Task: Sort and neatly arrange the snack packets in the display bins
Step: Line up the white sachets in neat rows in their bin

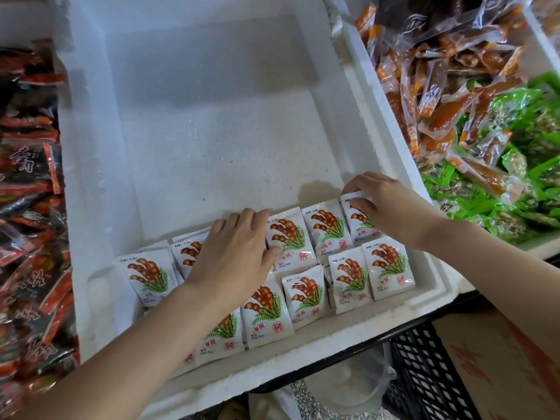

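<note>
Left hand (233,253) lies palm down on the white packets (306,292), fingers nearly straight and spread over the back row, thumb against one packet's side; it grips nothing. Right hand (385,204) has curled fingers pinching the top edge of the end packet (356,218), which stands at the right end of the back row, just beside the wall of the foam bin (212,131). The white packets fill only the near end of this bin, in two rough rows, printed faces up. Red-and-black packets (27,207) are heaped to its left. To the right, orange packets (439,71) and green packets (515,165) lie piled. A black crate (424,374) sits below.
</note>
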Demonstrator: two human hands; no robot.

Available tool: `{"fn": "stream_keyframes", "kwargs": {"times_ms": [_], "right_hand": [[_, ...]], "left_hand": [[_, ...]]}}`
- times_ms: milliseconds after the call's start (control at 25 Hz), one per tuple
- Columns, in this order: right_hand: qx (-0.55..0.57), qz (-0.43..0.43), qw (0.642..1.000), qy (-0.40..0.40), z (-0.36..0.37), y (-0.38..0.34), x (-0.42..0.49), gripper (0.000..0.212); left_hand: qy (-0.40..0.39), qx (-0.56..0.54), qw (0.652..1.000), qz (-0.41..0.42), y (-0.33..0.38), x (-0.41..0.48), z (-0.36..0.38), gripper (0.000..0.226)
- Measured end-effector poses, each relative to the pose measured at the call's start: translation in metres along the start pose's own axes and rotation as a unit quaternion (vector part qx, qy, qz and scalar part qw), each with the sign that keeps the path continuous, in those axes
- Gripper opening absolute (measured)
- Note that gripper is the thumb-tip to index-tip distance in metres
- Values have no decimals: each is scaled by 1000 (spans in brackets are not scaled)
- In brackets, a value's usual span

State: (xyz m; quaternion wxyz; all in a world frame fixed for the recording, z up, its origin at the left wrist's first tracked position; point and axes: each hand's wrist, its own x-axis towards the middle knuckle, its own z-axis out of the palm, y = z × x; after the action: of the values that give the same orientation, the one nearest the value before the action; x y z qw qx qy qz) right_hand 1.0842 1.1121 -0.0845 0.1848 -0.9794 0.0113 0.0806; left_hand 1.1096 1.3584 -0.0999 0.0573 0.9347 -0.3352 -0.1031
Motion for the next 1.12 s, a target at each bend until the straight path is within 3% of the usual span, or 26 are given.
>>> {"fn": "stream_keyframes", "kwargs": {"times_ms": [240,400,520,680,840,920,1040,1120], "right_hand": [[-61,-13,998,-21,-8,-23,-3,29],[-70,-111,988,87,-9,-74,0,23],[-40,-196,972,127,9,-135,-3,21],[-2,-292,952,96,47,-227,-16,26],[1,-370,928,40,102,-302,-24,37],[-18,-381,924,-13,129,-326,-26,53],[-104,-398,908,-73,160,-356,-17,70],[-195,-434,876,-72,176,-363,-5,74]], "left_hand": [[-5,3,1000,-10,0,-10,-7,54],[137,12,990,22,-16,-44,-21,30],[184,25,983,-11,-40,-92,-34,31],[194,34,972,-131,-92,-180,-27,32],[143,54,950,-271,-141,-263,-12,24],[106,30,932,-345,-161,-290,-5,36],[42,-28,890,-454,-187,-308,-3,56],[-4,-63,843,-534,-206,-307,-1,65]]}}
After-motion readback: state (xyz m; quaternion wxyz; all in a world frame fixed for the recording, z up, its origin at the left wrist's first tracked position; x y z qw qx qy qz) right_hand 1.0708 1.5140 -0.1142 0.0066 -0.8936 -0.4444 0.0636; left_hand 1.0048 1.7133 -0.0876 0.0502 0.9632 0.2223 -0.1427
